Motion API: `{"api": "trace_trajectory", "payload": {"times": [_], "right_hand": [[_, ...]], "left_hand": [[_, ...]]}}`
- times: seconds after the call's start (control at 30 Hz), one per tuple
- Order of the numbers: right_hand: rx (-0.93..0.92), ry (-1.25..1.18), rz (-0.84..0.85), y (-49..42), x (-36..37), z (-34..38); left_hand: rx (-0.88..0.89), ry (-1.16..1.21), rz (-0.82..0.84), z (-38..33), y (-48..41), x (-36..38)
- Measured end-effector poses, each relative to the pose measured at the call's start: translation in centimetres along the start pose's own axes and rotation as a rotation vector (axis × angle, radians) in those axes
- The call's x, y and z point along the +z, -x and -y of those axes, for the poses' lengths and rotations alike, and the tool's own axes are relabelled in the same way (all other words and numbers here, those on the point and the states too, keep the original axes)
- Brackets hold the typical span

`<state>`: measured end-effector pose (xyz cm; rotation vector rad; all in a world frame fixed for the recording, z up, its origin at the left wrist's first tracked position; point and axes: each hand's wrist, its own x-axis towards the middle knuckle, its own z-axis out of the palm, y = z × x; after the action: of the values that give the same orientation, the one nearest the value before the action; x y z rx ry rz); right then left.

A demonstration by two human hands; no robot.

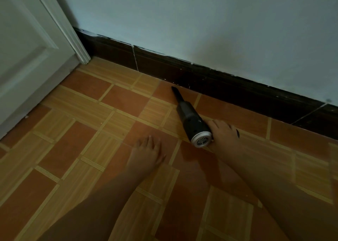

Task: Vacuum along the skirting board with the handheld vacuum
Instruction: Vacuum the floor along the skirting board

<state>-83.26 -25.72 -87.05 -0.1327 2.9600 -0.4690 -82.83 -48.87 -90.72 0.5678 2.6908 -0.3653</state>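
A black handheld vacuum (190, 119) with a grey vented rear cap lies low over the tiled floor. Its thin crevice nozzle (177, 92) points up-left, its tip just short of the dark brown skirting board (210, 80). My right hand (224, 133) grips the vacuum's handle on its right side; the handle is mostly hidden by the hand. My left hand (148, 153) rests flat on the floor to the left of the vacuum, fingers spread and holding nothing.
A pale wall (201, 25) rises above the skirting. A white door and its frame (36, 48) stand at the left, meeting the skirting at the corner. Orange and wood-pattern floor tiles (82, 131) spread across the foreground.
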Motion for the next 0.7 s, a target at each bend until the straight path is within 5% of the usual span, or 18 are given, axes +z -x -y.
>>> {"api": "trace_trajectory", "payload": {"times": [0.7], "right_hand": [[-0.011,0.034,-0.083,-1.4,0.7,1.1]], "left_hand": [[-0.027,0.096,0.001,-1.0,-0.5,-0.4]]}}
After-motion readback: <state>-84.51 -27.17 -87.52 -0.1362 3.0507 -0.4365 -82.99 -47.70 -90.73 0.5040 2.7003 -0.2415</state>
